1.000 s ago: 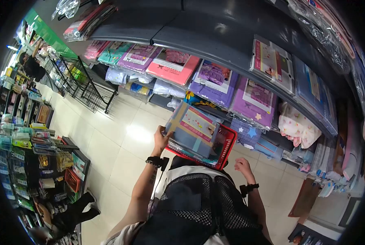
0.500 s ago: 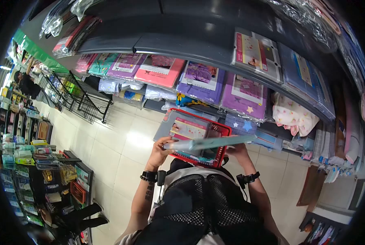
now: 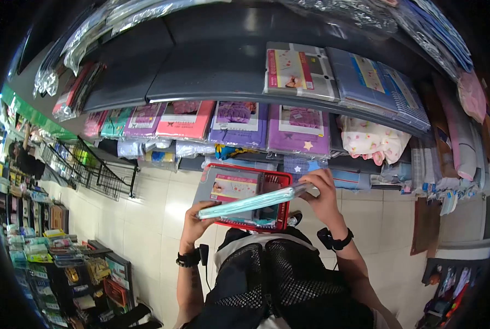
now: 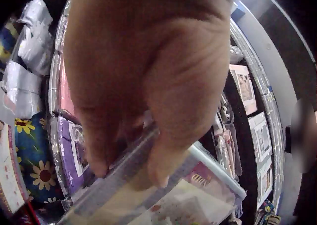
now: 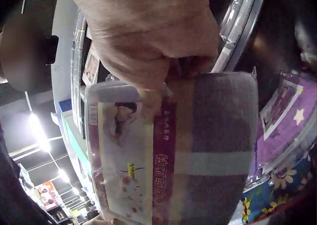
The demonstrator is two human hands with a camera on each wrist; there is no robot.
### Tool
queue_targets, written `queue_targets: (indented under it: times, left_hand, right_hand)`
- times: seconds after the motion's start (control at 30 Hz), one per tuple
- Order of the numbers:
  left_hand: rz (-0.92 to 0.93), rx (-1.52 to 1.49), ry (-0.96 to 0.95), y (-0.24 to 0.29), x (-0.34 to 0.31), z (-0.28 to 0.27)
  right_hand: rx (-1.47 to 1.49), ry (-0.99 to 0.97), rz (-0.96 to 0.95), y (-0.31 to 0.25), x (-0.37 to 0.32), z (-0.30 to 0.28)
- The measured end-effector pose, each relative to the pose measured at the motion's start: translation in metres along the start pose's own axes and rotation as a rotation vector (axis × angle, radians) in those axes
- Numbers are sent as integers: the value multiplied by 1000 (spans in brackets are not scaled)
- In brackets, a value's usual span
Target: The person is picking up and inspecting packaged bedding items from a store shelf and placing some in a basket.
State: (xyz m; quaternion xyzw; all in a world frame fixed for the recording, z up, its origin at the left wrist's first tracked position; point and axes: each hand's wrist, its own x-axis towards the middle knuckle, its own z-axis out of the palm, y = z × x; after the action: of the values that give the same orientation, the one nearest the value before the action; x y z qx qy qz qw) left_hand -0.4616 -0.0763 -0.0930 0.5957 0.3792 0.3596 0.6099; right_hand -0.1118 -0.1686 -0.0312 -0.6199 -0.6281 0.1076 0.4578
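A flat plastic-wrapped bedding pack (image 3: 250, 204) is held by both hands over a red shopping basket (image 3: 285, 204), its pale teal edge turned up. My left hand (image 3: 194, 220) pinches the left end, with thumb on one face and fingers on the other in the left wrist view. At the opposite end, my right hand (image 3: 323, 192) grips the pack's edge. The right wrist view shows the pack's blue-grey face (image 5: 218, 126) with a pink and white label (image 5: 131, 155). Inside the basket lies a grey pack (image 3: 234, 185), partly hidden behind the held one.
Ahead is a dark shelf (image 3: 217, 71) carrying a grey pack (image 3: 285, 90) and blue packs (image 3: 363, 79). Purple packs (image 3: 289, 137) and a coral one lie on the level below. A black wire rack (image 3: 105, 178) stands at left, with rolled textiles (image 3: 456, 142) at right.
The right hand, free one second ago, has taken hold of the bedding pack. The pack has come up from the basket and tilted edge-up, showing the grey pack beneath. The view has turned rightward.
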Motion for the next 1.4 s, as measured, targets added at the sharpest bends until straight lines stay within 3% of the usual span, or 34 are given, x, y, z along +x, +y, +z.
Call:
queue_targets:
  times: [0.13, 0.2, 0.23, 0.3, 0.33, 0.4, 0.53, 0.6, 0.8, 0.9, 0.97, 1.07, 1.17, 1.23, 1.3, 1.4]
  left_hand:
    - [-107, 137, -107, 4, -9, 0]
    - [-140, 99, -80, -16, -13, -5]
    - [-124, 99, -86, -29, -14, -7]
    - [-233, -276, -68, -43, -12, -5]
    - [-224, -273, -72, -42, -11, -1]
    - [-212, -581, 16, -39, -9, 9]
    - [-178, -761, 5, -23, 19, 22]
    - [-173, -768, -48, -5, 45, 28]
    - [-28, -582, -48, 86, 148, 75]
    - [146, -509, -76, 121, 197, 103]
    - [131, -540, -154, 123, 234, 112]
    - [65, -507, -138, 129, 274, 130]
    - [68, -398, -127, 123, 301, 141]
    - [74, -329, -144, 113, 317, 142]
    - [374, 162, -129, 103, 328, 140]
    - [320, 240, -236, 107, 332, 136]
  right_hand:
    - [-19, 2, 45, -7, -1, -18]
    - [210, 145, 245, -9, -2, -18]
    - [108, 171, 139, -6, -2, -24]
    - [40, 233, 133, -6, -3, -30]
    - [-23, 287, 140, -6, -4, -32]
    - [12, 273, 151, -4, -10, -34]
    - [112, 204, 176, 9, -32, -29]
    - [343, 190, 301, 17, -45, -23]
    - [197, 147, 447, 57, -81, -15]
    - [154, 137, 557, 92, -109, -8]
    - [139, 146, 617, 122, -134, -1]
    - [-21, 197, 528, 162, -179, 9]
    - [-127, 140, 674, 182, -215, 13]
    - [-49, 131, 885, 187, -234, 18]
    - [-37, 148, 907, 196, -256, 23]
    - [-83, 119, 958, 207, -276, 30]
